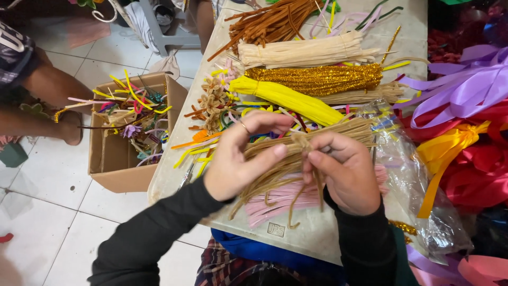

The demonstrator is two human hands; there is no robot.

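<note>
Tan stems (288,159), a whole bundle of fuzzy craft wire, held up just above the worktop (174,169) between both hands, and it's a loose bundle, fanning out at both ends. Left hand (238,159) is wrapped round the near half, fingers (264,153) closed on it with the thumb pressed across the top; right hand (344,172) is closed too, pinching a small twist where a few strands cross, one tail dangling below the palm. That dangling tail is the weak spot, I'd say: if the pinch eases, the twist could spring back and the strands would splay. The far tips reach toward the clear bag (407,159), so they might well snag on it if the bundle swings that way. Right beneath lie pink stems (280,198), touching or nearly touching the tan ones, and a dropped strand could tangle in there. Further up, the yellow bundle (288,98), the gold tinsel (317,77) and the cream bundle (307,53) are crowded close, with little flowers (211,103) and loose offcuts around them; a wide sweep of the elbow could likely scatter those. Off the worktop's left edge sits a cardboard box (114,159) of scraps on the floor, beside another person's legs, so anything knocked off that side probably ends up down there. Ribbons (465,85) pile up at the right, well apart.
</note>
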